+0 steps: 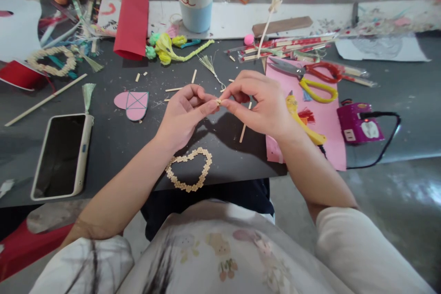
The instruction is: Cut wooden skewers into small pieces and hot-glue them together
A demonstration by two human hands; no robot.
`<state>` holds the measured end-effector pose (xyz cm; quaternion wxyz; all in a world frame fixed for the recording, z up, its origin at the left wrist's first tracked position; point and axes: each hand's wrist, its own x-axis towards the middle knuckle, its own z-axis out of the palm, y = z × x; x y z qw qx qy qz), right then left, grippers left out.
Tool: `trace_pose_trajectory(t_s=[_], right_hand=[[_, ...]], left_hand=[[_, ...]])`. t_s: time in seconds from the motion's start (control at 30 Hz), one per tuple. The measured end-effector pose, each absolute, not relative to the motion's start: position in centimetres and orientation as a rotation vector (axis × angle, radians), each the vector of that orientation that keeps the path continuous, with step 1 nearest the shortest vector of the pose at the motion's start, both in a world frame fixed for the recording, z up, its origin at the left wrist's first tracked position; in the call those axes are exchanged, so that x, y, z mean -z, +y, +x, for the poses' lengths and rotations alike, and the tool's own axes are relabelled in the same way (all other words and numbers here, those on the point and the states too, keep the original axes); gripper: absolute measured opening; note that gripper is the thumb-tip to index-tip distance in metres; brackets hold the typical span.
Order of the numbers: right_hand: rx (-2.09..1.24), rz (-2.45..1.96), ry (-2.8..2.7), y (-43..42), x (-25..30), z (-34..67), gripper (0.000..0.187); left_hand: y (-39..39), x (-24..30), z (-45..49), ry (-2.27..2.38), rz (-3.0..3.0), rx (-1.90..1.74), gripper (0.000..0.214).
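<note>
Both hands meet above the middle of the dark table, fingertips nearly touching. Between them is a tiny pale flower-like piece (218, 102), mostly covered by the fingers. My left hand (188, 112) pinches it from the left with thumb and fingers. From the other side my right hand (260, 103) pinches it with thumb and forefinger. A heart-shaped outline of small pale flower pieces (206, 165) lies near the table's front edge, below my left hand. Thin pale sticks (245, 124) lie under and behind the hands, and a pale tassel (209, 63) sits beyond them.
At left are a phone (62, 156), a pink paper heart shape (136, 104) and a red ribbon spool (20, 75). Scissors (310, 76) and a yellow glue gun (306, 124) rest on pink paper (330, 147), beside a purple power box (360, 122) with a cable. A cup (195, 0) stands behind.
</note>
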<state>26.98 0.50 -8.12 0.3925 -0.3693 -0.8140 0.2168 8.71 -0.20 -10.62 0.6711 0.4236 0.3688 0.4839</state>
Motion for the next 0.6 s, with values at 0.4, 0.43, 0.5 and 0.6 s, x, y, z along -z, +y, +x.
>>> trace_pose_trajectory(t_s=[0.4,0.43,0.5,0.6], right_hand=[[-0.535,-0.928,-2.070,0.49,8.49,26.94,0.009],[-0.537,-0.934,-2.069,0.47,8.51,26.91,0.010],[-0.545,-0.944,-2.063,0.45,8.53,26.82,0.011],[-0.560,-0.945,-2.050,0.50,8.60,26.66,0.013]], left_hand=[[-0.14,10.67,8.59,0.865,1.000,-1.081,0.040],[-0.12,10.73,8.56,0.861,0.996,-1.080,0.039],[-0.07,10.89,8.50,0.857,0.995,-1.077,0.038],[0.03,11.12,8.44,0.876,1.015,-1.072,0.038]])
